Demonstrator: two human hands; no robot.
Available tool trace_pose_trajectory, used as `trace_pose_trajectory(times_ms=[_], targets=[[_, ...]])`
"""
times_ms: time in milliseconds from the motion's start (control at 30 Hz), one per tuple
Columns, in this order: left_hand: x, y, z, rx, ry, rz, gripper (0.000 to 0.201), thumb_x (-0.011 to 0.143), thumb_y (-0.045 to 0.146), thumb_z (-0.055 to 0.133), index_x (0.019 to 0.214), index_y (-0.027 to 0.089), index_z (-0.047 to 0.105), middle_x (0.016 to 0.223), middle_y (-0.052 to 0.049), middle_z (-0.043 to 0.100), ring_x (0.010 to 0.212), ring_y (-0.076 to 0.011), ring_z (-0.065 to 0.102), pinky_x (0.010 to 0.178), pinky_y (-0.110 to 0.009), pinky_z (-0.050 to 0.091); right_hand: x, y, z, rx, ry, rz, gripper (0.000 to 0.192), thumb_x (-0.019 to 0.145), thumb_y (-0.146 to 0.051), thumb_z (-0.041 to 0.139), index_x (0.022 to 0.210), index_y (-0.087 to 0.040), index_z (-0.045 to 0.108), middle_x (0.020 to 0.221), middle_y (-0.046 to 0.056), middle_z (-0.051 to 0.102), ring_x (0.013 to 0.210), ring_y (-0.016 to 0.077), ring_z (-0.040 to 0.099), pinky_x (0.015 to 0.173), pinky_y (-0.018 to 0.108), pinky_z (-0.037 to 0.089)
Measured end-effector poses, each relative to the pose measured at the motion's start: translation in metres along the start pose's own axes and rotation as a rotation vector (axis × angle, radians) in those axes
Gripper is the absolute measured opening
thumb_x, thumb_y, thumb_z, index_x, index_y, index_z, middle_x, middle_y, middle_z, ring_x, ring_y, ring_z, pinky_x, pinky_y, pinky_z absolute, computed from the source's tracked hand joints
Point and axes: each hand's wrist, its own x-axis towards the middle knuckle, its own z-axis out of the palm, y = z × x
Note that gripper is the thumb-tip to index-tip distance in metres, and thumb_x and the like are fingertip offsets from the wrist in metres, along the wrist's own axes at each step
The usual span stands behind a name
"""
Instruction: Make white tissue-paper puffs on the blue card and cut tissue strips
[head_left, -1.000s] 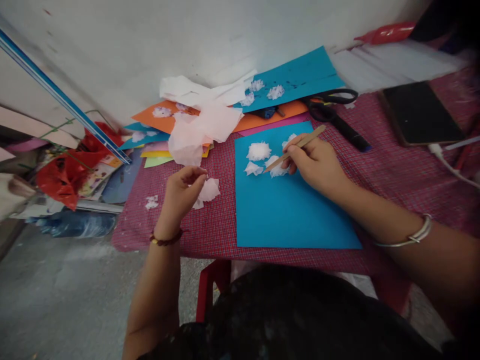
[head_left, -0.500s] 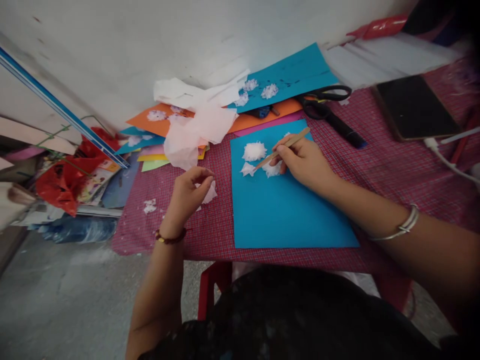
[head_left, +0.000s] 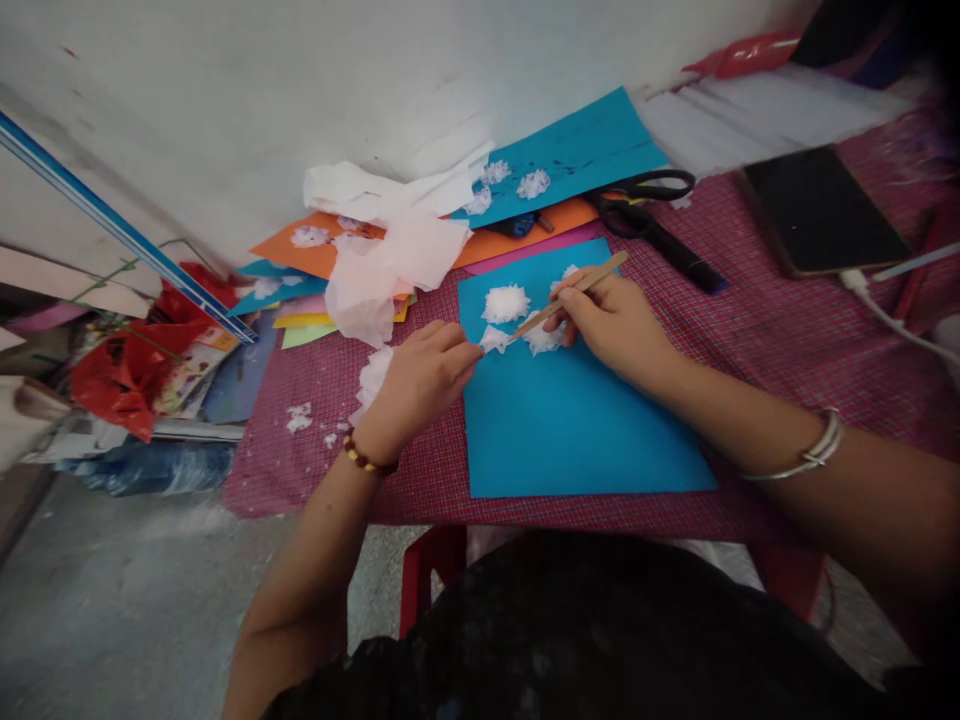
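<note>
A blue paper sheet (head_left: 570,420) lies on the red checked tablecloth (head_left: 757,340) in front of me. Three white tissue puffs sit on its far part, the biggest tissue puff (head_left: 504,302) at the left. My right hand (head_left: 611,320) grips a wooden stick (head_left: 570,295) whose tip rests at a small tissue piece (head_left: 493,340). My left hand (head_left: 420,380) reaches to that same piece at the sheet's left edge, fingertips pinched on it, with more white tissue (head_left: 373,375) under the palm.
Crumpled pink-white tissue (head_left: 390,265) and coloured paper sheets (head_left: 517,240) pile up at the back by the wall. Black scissors (head_left: 645,195) and a marker (head_left: 679,260) lie right of them. A dark phone (head_left: 821,210) with cable sits at the far right. Red plastic clutter (head_left: 127,360) lies on the floor left.
My left hand moved right from above the cloth to the blue sheet's edge, bringing its tissue down to the small piece there. The stick's tip shifted slightly left.
</note>
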Motion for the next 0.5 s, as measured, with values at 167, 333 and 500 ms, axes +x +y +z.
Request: trace_pose_trajectory(times_ms=[167, 333, 500], targets=[[0.029, 0.000, 0.007, 0.137, -0.136, 0.146, 0.024, 0.100, 0.023, 0.046, 0.094, 0.018, 0.068, 0.083, -0.006, 0.062, 0.078, -0.0196, 0.051, 0.070, -0.034, 0.040, 0.002, 0.001, 0.001, -0.014, -0.020, -0.002, 0.014, 0.093, -0.030, 0.056, 0.080, -0.024, 0.058, 0.069, 0.001, 0.069, 0.046, 0.0138, 0.057, 0.049, 0.031, 0.047], [0.040, -0.002, 0.011, 0.152, -0.187, 0.164, 0.022, 0.099, 0.022, 0.049, 0.086, 0.018, 0.066, 0.080, -0.005, 0.060, 0.076, -0.0179, 0.049, 0.068, -0.033, 0.038, 0.003, 0.000, 0.001, -0.010, -0.018, 0.017, 0.015, 0.092, -0.028, 0.056, 0.077, -0.025, 0.057, 0.068, 0.001, 0.069, 0.046, 0.0145, 0.056, 0.049, 0.032, 0.047], [0.047, -0.004, 0.017, 0.120, -0.225, 0.147, 0.021, 0.097, 0.019, 0.049, 0.082, 0.017, 0.064, 0.082, -0.007, 0.060, 0.079, -0.0192, 0.051, 0.071, -0.034, 0.040, 0.003, 0.000, 0.000, -0.007, -0.022, 0.007, 0.014, 0.092, -0.028, 0.054, 0.078, -0.026, 0.055, 0.070, 0.001, 0.069, 0.047, 0.0150, 0.057, 0.050, 0.032, 0.048]])
